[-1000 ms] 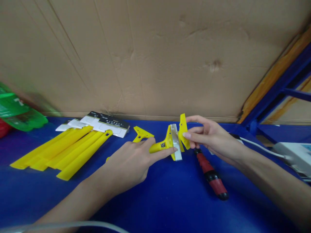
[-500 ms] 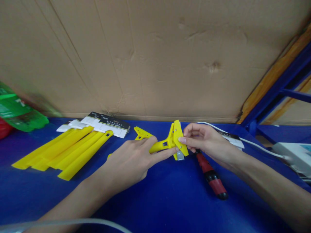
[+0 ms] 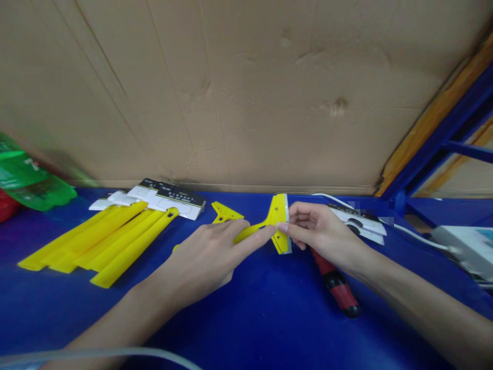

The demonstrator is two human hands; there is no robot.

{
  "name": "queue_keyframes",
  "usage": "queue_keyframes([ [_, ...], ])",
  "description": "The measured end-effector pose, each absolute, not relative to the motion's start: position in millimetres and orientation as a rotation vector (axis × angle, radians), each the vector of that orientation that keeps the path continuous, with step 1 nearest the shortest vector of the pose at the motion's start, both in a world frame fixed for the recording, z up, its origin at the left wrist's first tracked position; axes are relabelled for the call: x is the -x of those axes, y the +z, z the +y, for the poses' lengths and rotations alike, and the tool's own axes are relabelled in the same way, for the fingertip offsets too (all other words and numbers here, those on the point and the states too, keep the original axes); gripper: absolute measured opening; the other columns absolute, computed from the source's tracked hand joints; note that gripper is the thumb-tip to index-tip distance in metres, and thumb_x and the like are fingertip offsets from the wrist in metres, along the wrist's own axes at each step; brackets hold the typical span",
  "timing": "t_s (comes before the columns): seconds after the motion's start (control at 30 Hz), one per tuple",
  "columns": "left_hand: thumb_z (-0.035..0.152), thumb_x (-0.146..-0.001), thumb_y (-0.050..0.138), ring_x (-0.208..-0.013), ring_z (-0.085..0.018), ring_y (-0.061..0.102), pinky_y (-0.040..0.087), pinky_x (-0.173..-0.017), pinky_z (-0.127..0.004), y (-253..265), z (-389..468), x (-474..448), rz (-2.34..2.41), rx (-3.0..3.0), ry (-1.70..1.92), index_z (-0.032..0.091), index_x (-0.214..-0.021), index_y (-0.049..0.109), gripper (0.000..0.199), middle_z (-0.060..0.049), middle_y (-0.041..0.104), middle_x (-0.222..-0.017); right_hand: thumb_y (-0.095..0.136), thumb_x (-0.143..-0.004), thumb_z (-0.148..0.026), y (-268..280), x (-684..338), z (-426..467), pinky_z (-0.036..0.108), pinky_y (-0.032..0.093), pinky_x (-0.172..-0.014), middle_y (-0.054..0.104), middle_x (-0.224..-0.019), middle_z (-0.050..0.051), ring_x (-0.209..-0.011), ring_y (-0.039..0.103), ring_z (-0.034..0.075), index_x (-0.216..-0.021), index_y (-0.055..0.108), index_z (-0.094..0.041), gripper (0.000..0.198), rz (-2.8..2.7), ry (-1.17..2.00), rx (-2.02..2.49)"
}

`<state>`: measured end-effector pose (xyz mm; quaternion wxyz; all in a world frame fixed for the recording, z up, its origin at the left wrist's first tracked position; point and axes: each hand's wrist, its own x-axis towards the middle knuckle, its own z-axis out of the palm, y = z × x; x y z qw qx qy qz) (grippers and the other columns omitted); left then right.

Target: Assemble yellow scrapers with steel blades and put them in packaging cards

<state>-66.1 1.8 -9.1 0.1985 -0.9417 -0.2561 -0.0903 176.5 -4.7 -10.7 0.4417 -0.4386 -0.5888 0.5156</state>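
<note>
Head view: the yellow plastic plate (image 3: 279, 211), tilted half a second ago, now lies flat on the T-shaped yellow plastic scraper (image 3: 246, 234) toward the blue counter's (image 3: 265, 318) back edge; parts appear aligned. The left hand (image 3: 206, 249) grips the handle; the right hand (image 3: 321, 229) pinches the plate.

The light is dim and diffuse, with slight blur throughout.

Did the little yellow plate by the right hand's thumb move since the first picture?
Yes: the plate moved left, toward the resting yellow handles, and now sits against the scraper.
</note>
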Motion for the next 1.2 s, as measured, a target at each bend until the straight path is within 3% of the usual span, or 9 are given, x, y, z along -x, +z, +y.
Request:
queue_keyframes([
  [0.4,-0.004,-0.085,0.048,-0.096,-0.026,0.078,0.068,-0.08,-0.041,-6.2,-0.5,65.6,-0.624,2.655,-0.319,0.031,-0.145,0.063,0.072,-0.014,0.078,-0.118,0.095,-0.065,-0.045,-3.5,-188.6,-2.5,0.027,0.043,-0.062,0.064,-0.066,-0.002,-0.061,0.054,0.011,-0.065,0.063,-0.018,0.042,-1.546,1.317,1.159],
  [0.7,-0.004,-0.085,0.048,-0.096,-0.029,0.079,0.069,-0.078,-0.046,-9.0,0.3,68.9,-0.605,2.665,-0.381,0.029,-0.145,0.063,0.071,-0.015,0.079,-0.118,0.098,-0.061,-0.04,-4.6,-189.4,-1.0,0.025,0.04,-0.057,0.063,-0.061,-0.004,-0.056,0.051,0.009,-0.062,0.062,-0.018,0.042,-1.525,1.359,1.158],
  [1.0,-0.002,-0.088,0.047,-0.102,-0.03,0.078,0.069,-0.079,-0.046,-8.3,-2.8,68.1,-0.608,2.684,-0.355,0.032,-0.147,0.061,0.069,-0.014,0.076,-0.125,0.092,-0.072,-0.048,0.9,-193.1,-1.1,0.036,0.059,-0.084,0.082,-0.089,0.006,-0.085,0.076,0.021,-0.092,0.083,-0.018,0.037,-1.573,1.464,1.065],
  [1.2,-0.005,-0.085,0.049,-0.11,-0.031,0.076,0.069,-0.08,-0.047,-10.5,-4.5,69.3,-0.627,2.714,-0.302,0.035,-0.149,0.056,0.076,-0.013,0.073,-0.13,0.095,-0.067,-0.044,5.4,-192.4,-2.7,0.035,0.06,-0.08,0.083,-0.087,0.006,-0.084,0.076,0.023,-0.089,0.084,-0.019,0.035,-1.567,1.481,1.071],
])
